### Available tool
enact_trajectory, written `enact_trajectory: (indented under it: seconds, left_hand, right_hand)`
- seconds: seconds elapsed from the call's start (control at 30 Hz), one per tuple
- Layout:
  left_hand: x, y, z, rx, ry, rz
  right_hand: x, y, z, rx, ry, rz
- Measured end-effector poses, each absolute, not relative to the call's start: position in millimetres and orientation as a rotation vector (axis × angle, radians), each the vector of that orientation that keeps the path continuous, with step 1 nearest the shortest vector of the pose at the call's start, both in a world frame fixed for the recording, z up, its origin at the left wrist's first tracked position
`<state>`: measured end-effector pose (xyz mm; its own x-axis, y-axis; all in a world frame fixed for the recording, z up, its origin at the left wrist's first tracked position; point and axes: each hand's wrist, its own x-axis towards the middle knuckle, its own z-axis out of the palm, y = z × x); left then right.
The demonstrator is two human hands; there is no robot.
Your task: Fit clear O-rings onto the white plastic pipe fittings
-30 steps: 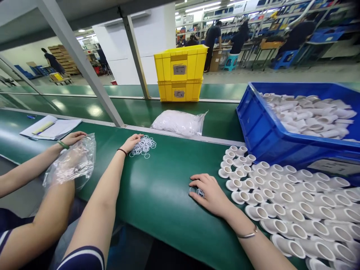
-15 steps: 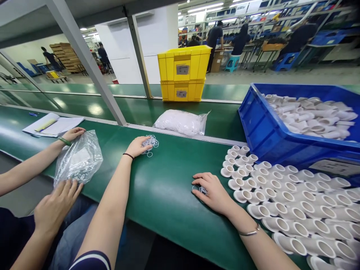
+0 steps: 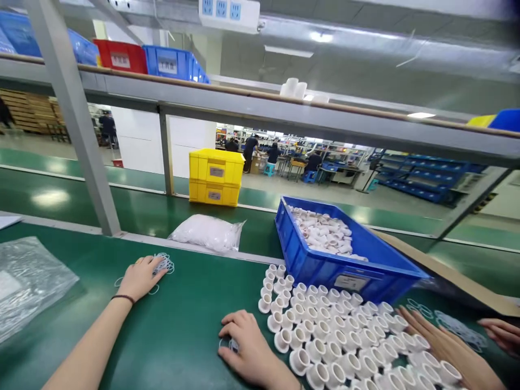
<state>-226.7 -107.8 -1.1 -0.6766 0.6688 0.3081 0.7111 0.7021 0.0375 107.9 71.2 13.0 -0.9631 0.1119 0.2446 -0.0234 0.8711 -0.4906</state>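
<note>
My left hand [image 3: 140, 277], with a dark band on the wrist, lies over a small pile of thin pale rings [image 3: 164, 263] on the green worktop [image 3: 182, 325]. Its fingers are stretched onto the pile, and a few rings stick out around the hand. My right hand [image 3: 248, 346] rests palm down, fingers curved and apart from the thumb. A few loose rings [image 3: 233, 345] show in that gap; what lies under the palm is hidden. Just right of this hand stand rows of short white flanged tubes [image 3: 320, 329], open ends up.
Behind the tubes is a blue bin [image 3: 353, 279] of white parts. A filled clear bag [image 3: 207, 233] and stacked yellow crates [image 3: 215, 179] are farther back. At left lies a plastic bag [image 3: 32, 281]. At right, another person's hands [image 3: 447, 344] are near more rings [image 3: 461, 329].
The view has tilted up and swung right, bringing the overhead shelf and another person's hands at right into view. The hands at the left bag are out of view. My hands keep their places.
</note>
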Motion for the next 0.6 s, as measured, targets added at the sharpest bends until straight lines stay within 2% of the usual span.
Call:
enact_trajectory:
  seconds: [0.6]
  left_hand:
    - [-219, -115, 21, -1.058, -2.833, -0.141]
  right_hand:
    - [105, 76, 13, -0.028, -2.8, 0.748]
